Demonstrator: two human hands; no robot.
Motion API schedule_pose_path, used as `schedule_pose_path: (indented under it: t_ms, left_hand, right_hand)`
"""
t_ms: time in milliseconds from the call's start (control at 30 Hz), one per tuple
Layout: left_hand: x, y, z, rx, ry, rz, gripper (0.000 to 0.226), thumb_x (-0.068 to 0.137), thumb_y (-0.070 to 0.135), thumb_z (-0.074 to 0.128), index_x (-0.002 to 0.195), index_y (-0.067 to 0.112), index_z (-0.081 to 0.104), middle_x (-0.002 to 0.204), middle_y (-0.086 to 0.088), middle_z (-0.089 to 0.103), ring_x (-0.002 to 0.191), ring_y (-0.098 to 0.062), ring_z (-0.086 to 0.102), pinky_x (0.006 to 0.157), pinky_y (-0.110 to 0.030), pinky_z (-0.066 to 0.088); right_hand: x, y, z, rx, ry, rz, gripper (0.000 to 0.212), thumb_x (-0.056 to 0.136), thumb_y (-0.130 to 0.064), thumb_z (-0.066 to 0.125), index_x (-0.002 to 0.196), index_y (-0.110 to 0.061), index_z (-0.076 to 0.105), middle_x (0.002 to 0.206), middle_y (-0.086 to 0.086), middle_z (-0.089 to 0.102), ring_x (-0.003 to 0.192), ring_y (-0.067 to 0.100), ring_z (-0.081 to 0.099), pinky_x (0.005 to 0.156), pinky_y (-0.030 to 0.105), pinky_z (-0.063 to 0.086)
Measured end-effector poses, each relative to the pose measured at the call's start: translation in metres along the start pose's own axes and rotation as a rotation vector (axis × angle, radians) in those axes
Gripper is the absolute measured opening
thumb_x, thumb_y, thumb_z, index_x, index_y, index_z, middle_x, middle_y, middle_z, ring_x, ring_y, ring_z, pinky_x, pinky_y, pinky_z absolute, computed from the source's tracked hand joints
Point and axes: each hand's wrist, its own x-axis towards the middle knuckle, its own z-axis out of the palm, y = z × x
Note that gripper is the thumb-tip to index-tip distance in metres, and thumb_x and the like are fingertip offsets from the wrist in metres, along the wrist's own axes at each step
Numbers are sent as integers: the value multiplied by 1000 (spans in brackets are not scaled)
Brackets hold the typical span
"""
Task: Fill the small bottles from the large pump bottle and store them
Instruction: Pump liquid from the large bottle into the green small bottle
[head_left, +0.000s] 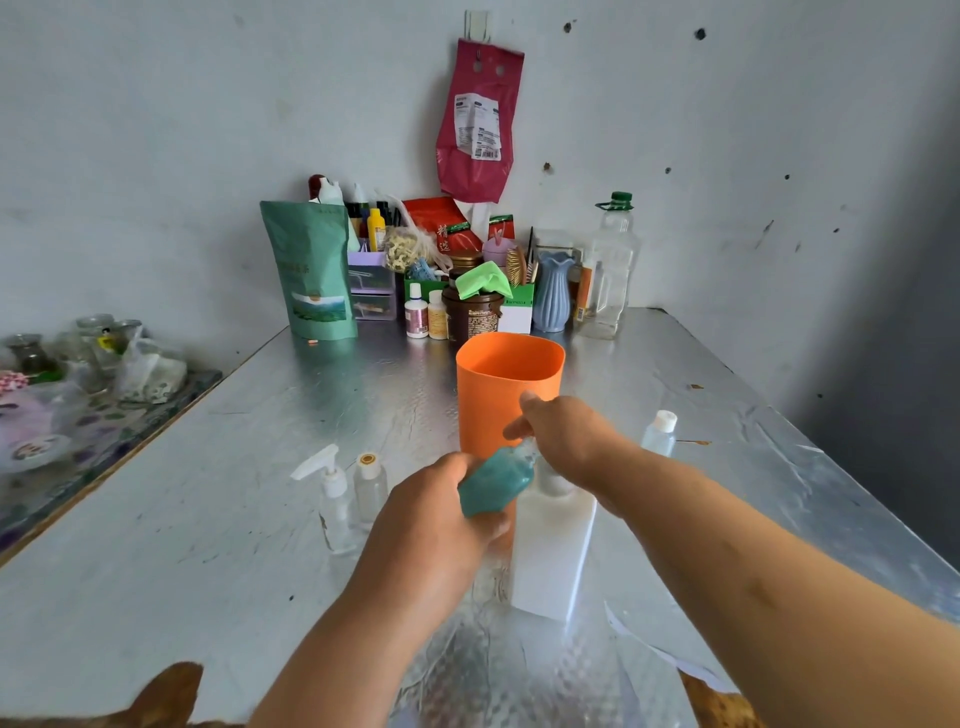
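Note:
My left hand (436, 512) grips a small teal bottle (493, 483), tilted with its neck up and to the right. At that neck my right hand (563, 434) pinches the bottle's top, fingers curled. Directly beneath my right wrist stands the large white pump bottle (553, 556); its pump head is hidden by my hand. Behind both hands stands an orange cup (506, 387). Left of my hands stand a small clear pump bottle (332, 499) and a small clear bottle with a white cap (370, 486). Another small capped clear bottle (660, 432) stands to the right.
The foil-covered table (208, 545) holds clutter at the back wall: a green pouch (311, 270), a brown jar (470, 312), a blue vase (553, 291), a tall clear bottle (613, 270). A lower side table (93, 415) with jars lies to the left.

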Motion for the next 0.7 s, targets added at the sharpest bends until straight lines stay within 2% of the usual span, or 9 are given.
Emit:
schedule_pose_path:
  t_ms: [100,167,300,400,500,600,700]
  left_hand:
    - [-1,2,-1,14,7,-4,24,83,33,72,104,33,62,91,16,68,85,-1,63,76,-28,52]
    - [-2,4,-4,15,14,-11,25,82,31,73,105,33,62,92,16,68,87,-2,63,78,-29,52]
    - [-4,7,-9,17,31,6,24,82,32,73,104,34,62,89,17,67,81,3,60,67,-19,48]
    - [-5,8,-9,25,35,14,25,83,32,72,106,35,62,88,19,65,79,6,57,58,-12,39]
    - [-4,9,-8,22,30,12,27,83,33,72,108,36,61,91,20,65,81,7,57,59,-11,39]
    - [-3,7,-7,19,34,5,27,83,31,72,107,36,61,91,20,66,84,4,59,65,-15,44]
    - [-3,6,-6,18,36,3,26,83,30,73,105,35,61,92,18,67,87,0,61,73,-22,49]
  right_hand:
    - [-2,0,-3,49,-17,-1,53,104,-30,20,116,-7,67,124,9,60,102,22,52,87,24,34]
    - [-6,-3,-7,123,-53,24,53,103,-32,22,114,-8,67,117,6,60,96,19,50,85,27,34]
    - [-10,-8,-13,176,-84,37,53,102,-38,23,113,-11,67,112,1,58,100,21,51,83,30,37]
    - [-12,-11,-14,181,-84,46,53,102,-38,24,112,-9,67,107,2,58,86,16,51,77,29,38]
    - [-12,-11,-14,169,-92,53,50,103,-34,24,114,-9,66,103,1,56,73,8,46,76,29,37]
    - [-9,-12,-13,117,-75,43,49,103,-29,23,115,-7,65,104,5,58,73,11,47,75,28,39]
    - [-6,-13,-12,47,-61,48,47,104,-25,22,120,-3,60,121,16,58,87,20,47,84,31,38]
